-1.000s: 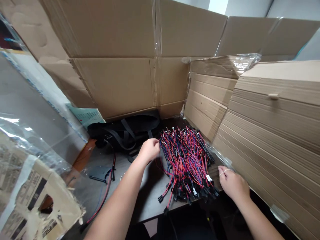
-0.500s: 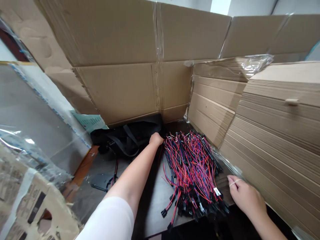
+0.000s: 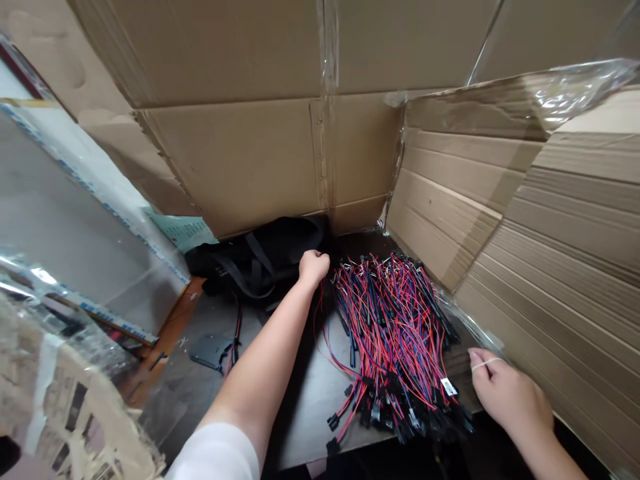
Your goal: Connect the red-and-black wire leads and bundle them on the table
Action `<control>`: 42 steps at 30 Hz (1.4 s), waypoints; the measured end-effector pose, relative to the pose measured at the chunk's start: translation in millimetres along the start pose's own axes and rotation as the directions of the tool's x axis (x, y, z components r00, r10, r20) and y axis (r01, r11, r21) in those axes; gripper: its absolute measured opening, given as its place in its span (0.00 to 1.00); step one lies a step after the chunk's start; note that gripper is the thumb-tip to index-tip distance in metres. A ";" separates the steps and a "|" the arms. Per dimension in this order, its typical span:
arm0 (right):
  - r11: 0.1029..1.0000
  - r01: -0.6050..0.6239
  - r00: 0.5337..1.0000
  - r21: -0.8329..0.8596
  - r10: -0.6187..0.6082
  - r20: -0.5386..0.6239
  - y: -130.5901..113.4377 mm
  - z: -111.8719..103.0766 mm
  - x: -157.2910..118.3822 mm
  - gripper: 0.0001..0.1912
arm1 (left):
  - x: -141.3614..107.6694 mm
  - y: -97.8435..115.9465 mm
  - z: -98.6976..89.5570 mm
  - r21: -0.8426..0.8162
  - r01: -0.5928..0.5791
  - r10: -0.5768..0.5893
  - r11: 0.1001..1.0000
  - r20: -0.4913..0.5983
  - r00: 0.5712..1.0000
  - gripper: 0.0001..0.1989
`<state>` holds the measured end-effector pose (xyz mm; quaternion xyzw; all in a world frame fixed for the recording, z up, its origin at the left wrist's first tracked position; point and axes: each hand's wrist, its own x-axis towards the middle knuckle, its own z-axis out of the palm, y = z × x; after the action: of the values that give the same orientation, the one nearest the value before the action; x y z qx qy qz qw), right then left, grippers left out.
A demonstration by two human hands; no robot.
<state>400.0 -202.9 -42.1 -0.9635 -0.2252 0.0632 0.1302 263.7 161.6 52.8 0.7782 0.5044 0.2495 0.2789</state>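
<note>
A broad pile of red, black and blue connector wires [image 3: 395, 327] lies on the dark table, with black plugs towards the near edge. At the pile's far left corner, my left hand [image 3: 314, 268] is closed, and a thin red wire runs down from it to the pile; the fingertips are partly hidden. Right of the pile, my right hand [image 3: 513, 397] is closed, thumb against fingers, with a thin pale rubber band [image 3: 487, 362] looped across the fingers. A white label [image 3: 449, 387] shows among the wires.
A black bag [image 3: 250, 260] with straps lies behind my left hand. On the left of the table [image 3: 300, 427] is a grey flat device [image 3: 210, 351] with wires beside it. Cardboard walls [image 3: 235, 160] enclose the back and right. A torn carton [image 3: 75, 407] stands at near left.
My left hand has lifted slightly off the pile's corner, drawing a red wire out to the left. My right hand keeps its closed pose. The view has tilted down a little.
</note>
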 end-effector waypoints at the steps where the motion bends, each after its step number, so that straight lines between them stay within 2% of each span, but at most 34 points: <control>1: 1.000 0.005 1.000 -0.004 -0.005 -0.016 -0.1 0.1 -0.3 0.25 | -3.9 -2.6 -0.9 -0.008 0.002 -0.002 1.000 0.015 1.000 0.12; 5: 1.000 0.017 1.000 0.000 -0.017 -0.016 0.0 0.0 -0.7 0.24 | -21.5 -17.8 3.9 0.006 0.052 -0.052 0.999 0.117 0.992 0.07; 10: 1.000 0.007 1.000 0.007 -0.007 -0.005 -2.7 -2.2 -2.1 0.25 | -32.5 -32.3 14.6 0.076 0.119 -0.132 0.990 0.200 0.971 0.15; 15: 1.000 -0.012 1.000 -0.021 0.012 -0.019 -4.7 -1.2 -3.5 0.24 | -27.3 -29.2 18.2 0.120 0.146 -0.166 0.982 0.177 0.970 0.16; 22: 0.999 0.007 0.999 -0.046 -0.008 -0.037 -2.7 2.3 0.1 0.23 | -25.4 -18.4 22.3 0.168 0.162 -0.184 0.972 0.125 0.975 0.12; 26: 0.999 0.013 0.998 -0.053 -0.017 -0.067 -2.4 3.2 -0.7 0.23 | -23.9 -18.2 24.8 0.185 0.168 -0.191 0.968 0.112 0.975 0.10; 29: 0.998 -0.008 0.999 -0.056 0.006 -0.041 -1.5 3.8 -0.8 0.24 | -22.5 -20.2 24.7 0.163 0.165 -0.184 0.973 0.109 0.977 0.09; 31: 0.999 0.010 1.000 -0.031 -0.010 0.014 0.7 4.3 1.9 0.26 | -22.5 -22.0 22.8 0.120 0.159 -0.172 0.980 0.106 0.979 0.09; 33: 0.996 0.074 0.995 0.040 -0.077 0.061 4.3 4.8 7.6 0.27 | -23.7 -23.9 18.9 0.049 0.153 -0.157 0.987 0.099 0.983 0.08; 37: 0.944 0.166 0.978 0.286 -0.195 0.077 11.6 1.8 20.8 0.22 | -32.0 -26.9 7.2 -0.183 0.152 -0.148 0.971 0.040 0.988 0.05; 39: 0.889 0.141 0.972 0.436 -0.207 0.110 13.2 -3.7 23.4 0.21 | -39.3 -27.5 0.6 -0.339 0.162 -0.165 0.927 0.022 0.986 0.04; 42: 0.753 0.079 0.966 0.653 -0.218 0.135 10.6 -17.6 20.0 0.20 | -51.0 -27.3 -9.4 -0.577 0.176 -0.185 0.797 0.044 0.982 0.04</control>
<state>425.4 -206.9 -29.5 -0.8279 -0.2782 0.2238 0.4327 221.0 125.4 35.3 0.6030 0.4786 0.3690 0.5207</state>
